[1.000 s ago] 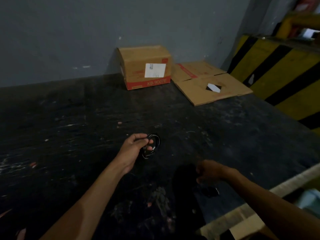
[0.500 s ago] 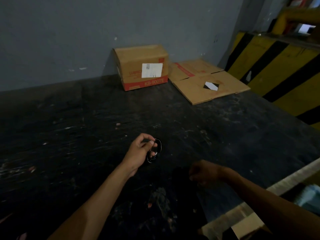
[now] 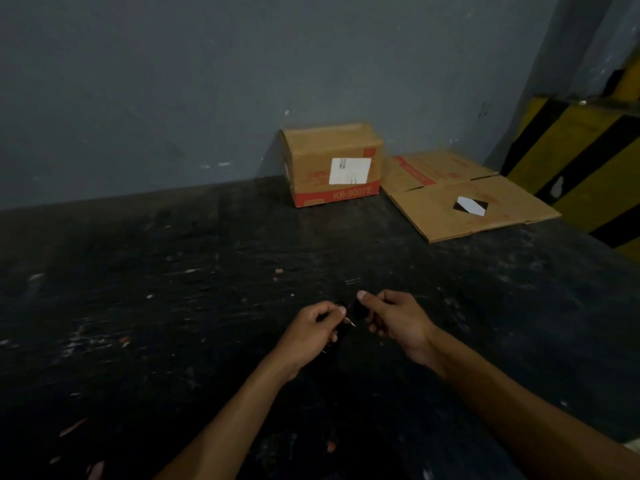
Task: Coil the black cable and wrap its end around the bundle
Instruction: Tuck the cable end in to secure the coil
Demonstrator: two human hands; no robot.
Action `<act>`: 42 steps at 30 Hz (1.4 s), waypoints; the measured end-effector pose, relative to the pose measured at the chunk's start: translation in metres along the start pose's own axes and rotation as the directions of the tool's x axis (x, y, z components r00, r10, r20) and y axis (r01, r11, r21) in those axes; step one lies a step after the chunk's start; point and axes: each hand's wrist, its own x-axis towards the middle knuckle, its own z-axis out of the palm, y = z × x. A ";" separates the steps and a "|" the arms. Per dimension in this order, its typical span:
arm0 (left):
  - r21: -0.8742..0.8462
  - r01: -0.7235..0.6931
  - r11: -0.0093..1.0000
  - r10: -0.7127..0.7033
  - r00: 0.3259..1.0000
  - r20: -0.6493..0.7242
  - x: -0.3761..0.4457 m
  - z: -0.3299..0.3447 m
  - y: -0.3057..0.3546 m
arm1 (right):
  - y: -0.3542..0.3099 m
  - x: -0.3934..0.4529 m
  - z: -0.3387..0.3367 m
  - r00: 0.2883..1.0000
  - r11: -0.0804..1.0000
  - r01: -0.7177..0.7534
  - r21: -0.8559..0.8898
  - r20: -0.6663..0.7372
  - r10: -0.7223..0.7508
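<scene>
The black cable (image 3: 343, 332) is a small coiled bundle held just above the dark table, mostly hidden between my two hands. My left hand (image 3: 311, 332) pinches the bundle from the left, thumb on top, with a thin bright tip poking out to the right. My right hand (image 3: 393, 320) grips a black part of the cable (image 3: 358, 311) from the right, thumb raised. The two hands are close together, nearly touching. The dim light and the black tabletop make the cable's outline hard to read.
A dark, scuffed table (image 3: 207, 323) fills the view. A closed cardboard box (image 3: 332, 166) stands at the back against the grey wall, with flattened cardboard (image 3: 460, 199) to its right. A yellow-and-black striped barrier (image 3: 588, 161) borders the far right.
My right hand has come up from the table's near edge and taken hold of the cable beside my left hand. The view has shifted to the left.
</scene>
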 end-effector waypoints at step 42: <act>-0.340 0.249 0.907 -0.300 0.948 -0.107 0.003 -0.031 0.006 | -0.003 -0.012 0.017 0.631 0.568 0.774 -0.278 0.267 -0.729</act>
